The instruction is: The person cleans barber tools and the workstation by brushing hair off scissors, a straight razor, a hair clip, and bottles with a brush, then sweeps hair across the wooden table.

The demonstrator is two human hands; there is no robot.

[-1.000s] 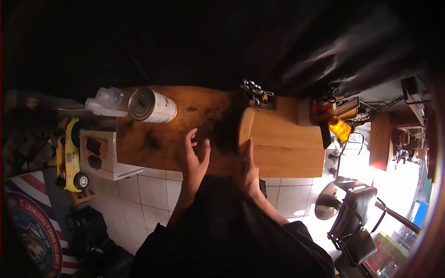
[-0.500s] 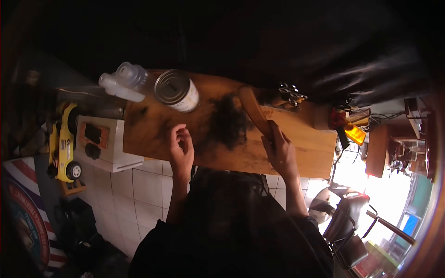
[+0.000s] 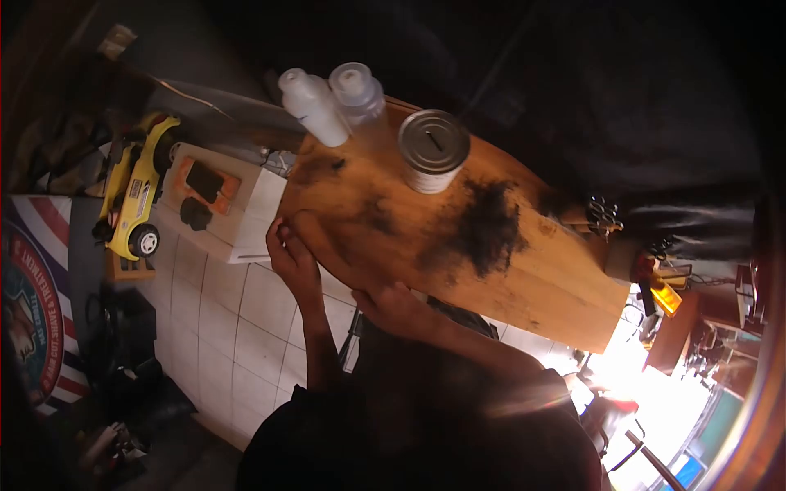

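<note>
My right hand is closed around the end of a long wooden brush, which lies low along the left front edge of the wooden table. Its bristles cannot be seen. Beside the brush's far end, at that edge, is my left hand, loosely curled with nothing visible in it. A dark patch of loose hair is spread over the middle of the tabletop, with fainter smudges to its left. Behind it stands a tin can with a slotted lid.
Two plastic bottles, one white and one translucent, stand at the table's back left. Metal scissors are at the right. A white cabinet and a yellow toy car are on the left.
My right hand has swung the brush left and down to the front edge. My left hand has moved to that edge too. The view has turned, shifting the table rightward.
</note>
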